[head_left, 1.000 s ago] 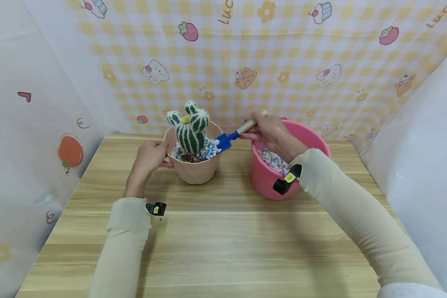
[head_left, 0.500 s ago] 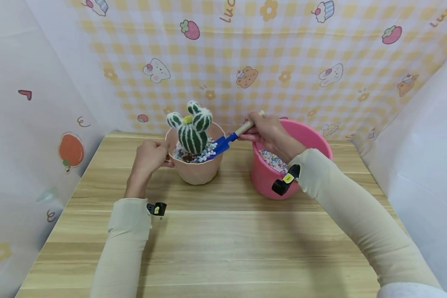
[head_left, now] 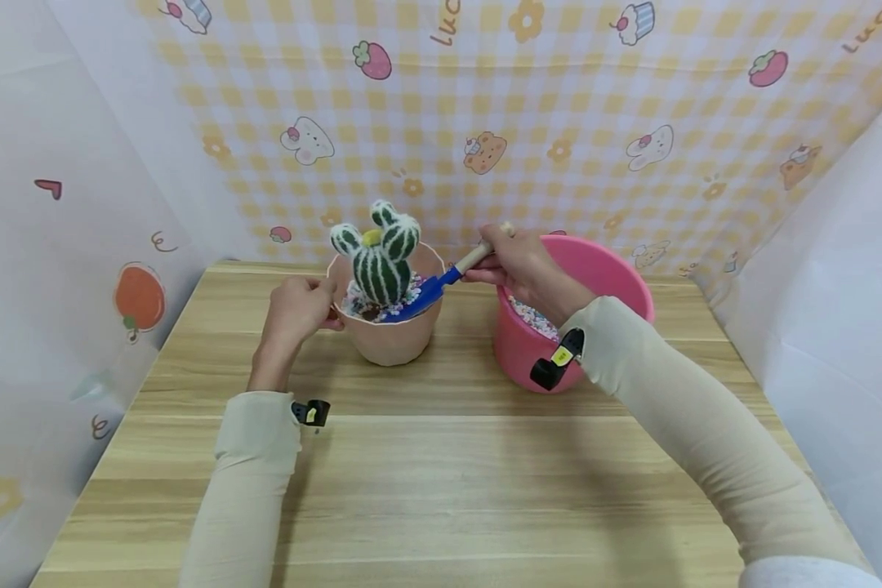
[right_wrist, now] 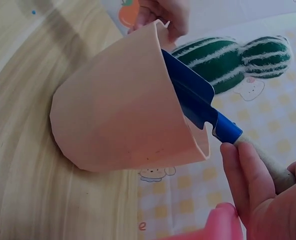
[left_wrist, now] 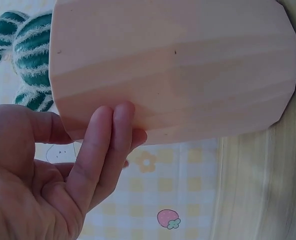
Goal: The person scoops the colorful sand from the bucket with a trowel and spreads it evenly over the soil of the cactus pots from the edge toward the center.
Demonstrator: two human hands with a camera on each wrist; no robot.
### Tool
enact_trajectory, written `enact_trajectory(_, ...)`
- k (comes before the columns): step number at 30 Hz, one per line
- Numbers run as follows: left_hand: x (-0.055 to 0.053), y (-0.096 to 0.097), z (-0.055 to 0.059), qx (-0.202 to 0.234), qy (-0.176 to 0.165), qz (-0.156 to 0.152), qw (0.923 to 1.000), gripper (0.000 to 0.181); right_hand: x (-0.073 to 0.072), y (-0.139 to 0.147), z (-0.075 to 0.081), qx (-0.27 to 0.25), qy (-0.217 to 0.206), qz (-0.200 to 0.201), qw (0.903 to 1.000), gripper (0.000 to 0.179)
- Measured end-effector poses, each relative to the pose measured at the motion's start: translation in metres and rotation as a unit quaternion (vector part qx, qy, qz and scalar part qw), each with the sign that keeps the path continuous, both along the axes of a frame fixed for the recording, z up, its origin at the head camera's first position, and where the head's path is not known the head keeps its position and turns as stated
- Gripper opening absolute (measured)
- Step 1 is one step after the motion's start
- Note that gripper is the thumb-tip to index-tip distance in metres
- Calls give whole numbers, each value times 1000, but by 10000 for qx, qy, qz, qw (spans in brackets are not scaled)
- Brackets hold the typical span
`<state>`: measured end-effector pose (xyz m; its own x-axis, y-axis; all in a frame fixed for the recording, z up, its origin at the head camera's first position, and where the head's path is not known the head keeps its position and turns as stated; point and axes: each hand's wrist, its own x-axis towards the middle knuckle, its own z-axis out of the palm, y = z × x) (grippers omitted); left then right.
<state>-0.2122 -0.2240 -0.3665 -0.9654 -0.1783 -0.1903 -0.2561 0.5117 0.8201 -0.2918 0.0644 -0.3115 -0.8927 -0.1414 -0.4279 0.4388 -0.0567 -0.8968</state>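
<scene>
My left hand (head_left: pixel 299 309) pinches the left rim of a pale pink flowerpot (head_left: pixel 389 341), its thumb at the rim and fingers along the outer wall in the left wrist view. Inside the pot stands a green, white-striped cactus (head_left: pixel 380 276) with a yellow tuft, among small pastel pebbles (head_left: pixel 354 304). My right hand (head_left: pixel 522 265) holds a small trowel by its wooden handle (head_left: pixel 474 256). The trowel's blue blade (right_wrist: pixel 190 90) slants down into the pot over its right rim, beside the cactus. The blade's tip is hidden inside the pot in the right wrist view.
A deep pink bucket (head_left: pixel 532 369) with more pastel pebbles (head_left: pixel 533 317) stands right of the flowerpot, partly under my right forearm. Both containers are on a wooden table (head_left: pixel 441 490) close to the checked backdrop (head_left: pixel 441 106).
The trowel has moved left and down, its blade sinking deeper into the flowerpot and tipping; the pebbles seen on it have slid off. My left hand stays at the rim.
</scene>
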Motion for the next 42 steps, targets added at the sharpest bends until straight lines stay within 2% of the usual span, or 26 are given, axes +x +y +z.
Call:
enact_trajectory(10,0,1,-1,-227,68,-100,9997,64,3,-9,0,163,154,31,9997,34)
enact_trajectory(17,0,4,-2,-624,274,-154,9976,47,5,-11,4,364,417,68,9984,44)
enact_trajectory(23,0,6,-2,-918,395,-74,9950,45,2,-11,11,583,683,68,9959,49)
enact_trajectory(30,1,8,-1,-940,387,-52,9948,47,0,-4,15,482,768,-67,9959,47)
enact_trajectory(42,5,3,-3,-772,336,-134,9964,50,-6,23,25,131,567,-230,9980,40)
